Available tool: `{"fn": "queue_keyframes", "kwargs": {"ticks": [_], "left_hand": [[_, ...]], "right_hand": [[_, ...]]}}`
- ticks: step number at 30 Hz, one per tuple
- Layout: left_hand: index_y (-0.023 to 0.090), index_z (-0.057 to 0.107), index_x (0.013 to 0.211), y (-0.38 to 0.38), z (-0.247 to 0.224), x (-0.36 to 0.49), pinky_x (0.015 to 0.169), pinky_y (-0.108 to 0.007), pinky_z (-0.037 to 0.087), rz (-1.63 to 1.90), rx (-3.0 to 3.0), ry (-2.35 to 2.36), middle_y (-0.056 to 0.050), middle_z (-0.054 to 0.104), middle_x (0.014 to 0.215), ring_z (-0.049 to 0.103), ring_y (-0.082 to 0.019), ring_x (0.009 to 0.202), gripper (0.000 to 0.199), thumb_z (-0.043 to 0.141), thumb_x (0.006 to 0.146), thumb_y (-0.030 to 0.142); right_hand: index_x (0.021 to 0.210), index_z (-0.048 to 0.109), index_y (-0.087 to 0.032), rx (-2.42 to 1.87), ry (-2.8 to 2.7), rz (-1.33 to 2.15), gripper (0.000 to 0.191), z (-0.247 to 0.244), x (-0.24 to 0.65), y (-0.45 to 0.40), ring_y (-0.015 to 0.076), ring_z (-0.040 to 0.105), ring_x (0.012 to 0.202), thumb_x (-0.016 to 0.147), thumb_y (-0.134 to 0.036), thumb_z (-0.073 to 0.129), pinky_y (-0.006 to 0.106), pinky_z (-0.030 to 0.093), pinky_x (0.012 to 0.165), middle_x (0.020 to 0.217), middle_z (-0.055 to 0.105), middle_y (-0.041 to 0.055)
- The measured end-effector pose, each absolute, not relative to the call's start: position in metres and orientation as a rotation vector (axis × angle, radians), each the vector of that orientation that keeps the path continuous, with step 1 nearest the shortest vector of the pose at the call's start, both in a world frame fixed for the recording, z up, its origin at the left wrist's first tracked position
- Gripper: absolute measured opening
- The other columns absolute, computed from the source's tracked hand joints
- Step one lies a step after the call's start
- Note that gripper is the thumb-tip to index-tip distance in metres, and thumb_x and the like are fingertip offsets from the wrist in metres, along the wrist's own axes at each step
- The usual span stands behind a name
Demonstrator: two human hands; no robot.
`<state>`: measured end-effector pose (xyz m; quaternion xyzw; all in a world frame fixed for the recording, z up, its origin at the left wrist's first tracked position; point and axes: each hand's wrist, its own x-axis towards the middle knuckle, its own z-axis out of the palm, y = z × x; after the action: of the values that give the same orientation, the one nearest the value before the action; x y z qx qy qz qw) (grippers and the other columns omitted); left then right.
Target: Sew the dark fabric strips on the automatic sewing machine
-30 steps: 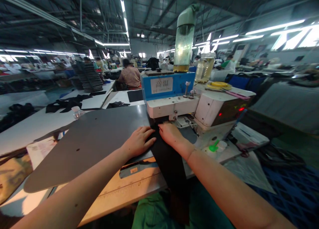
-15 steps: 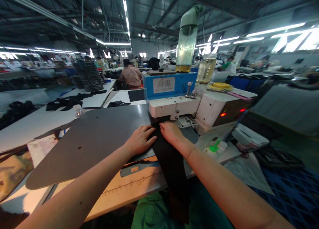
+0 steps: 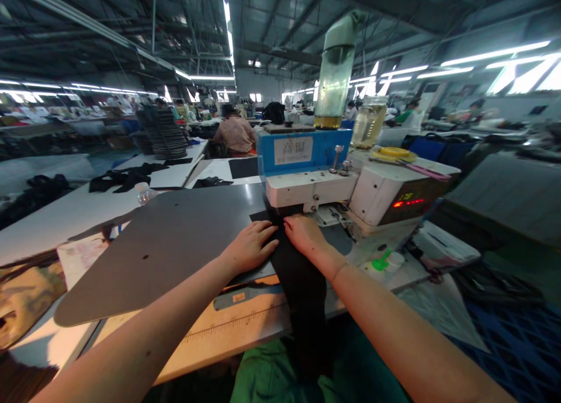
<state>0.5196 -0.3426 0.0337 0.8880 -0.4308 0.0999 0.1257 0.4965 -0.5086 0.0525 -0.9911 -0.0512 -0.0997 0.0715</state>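
A long black strip of material (image 3: 302, 292) runs from my lap over the table edge to the head of a white and blue machine (image 3: 311, 187). My left hand (image 3: 252, 245) lies with fingers stretched out on the strip's left side and the grey metal plate (image 3: 188, 239). On the strip's right side, my right hand (image 3: 304, 235) has its fingers bent and pressed together at the edge, close below the machine head. A black flap of the material shows on the plate just beyond my left fingertips. The far end under the head is hidden.
A tall bottle (image 3: 335, 79) and a jar (image 3: 368, 122) stand on the machine, beside a yellow disc (image 3: 394, 153). A green-tipped container (image 3: 381, 261) sits at right. Behind are a dark stack (image 3: 162, 131) and a seated person (image 3: 235, 133).
The black flap now spreads out to the left beyond my left fingers. More lights show on the machine's display. The view has shifted slightly; both hands stay at the strip.
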Motion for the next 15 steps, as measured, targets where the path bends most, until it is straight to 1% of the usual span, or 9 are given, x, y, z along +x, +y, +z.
{"fn": "queue_keyframes", "kwargs": {"ticks": [10,15], "left_hand": [[0.013,0.049,0.123,-0.3428,0.0343,0.5192,0.103,-0.035,0.032,0.267,2.575,-1.250,-0.012,0.049,0.125,0.043,-0.021,0.117,0.045,0.034,0.090,0.040],[0.013,0.050,0.122,-0.3429,0.0364,0.5179,0.103,-0.036,0.032,0.251,2.577,-1.244,-0.012,0.049,0.126,0.043,-0.021,0.117,0.045,0.035,0.090,0.040]], "right_hand": [[0.098,0.064,-0.015,-2.980,-0.183,-0.350,0.027,0.0504,0.4968,-0.5094,0.0189,0.061,0.088,0.088,-0.019,0.039,0.027,0.042,0.076,0.097,0.066,0.0096],[0.094,0.064,-0.014,-2.992,-0.173,-0.337,0.027,0.0515,0.4962,-0.5083,0.0189,0.061,0.087,0.088,-0.017,0.038,0.026,0.043,0.075,0.095,0.066,0.0096]]}}
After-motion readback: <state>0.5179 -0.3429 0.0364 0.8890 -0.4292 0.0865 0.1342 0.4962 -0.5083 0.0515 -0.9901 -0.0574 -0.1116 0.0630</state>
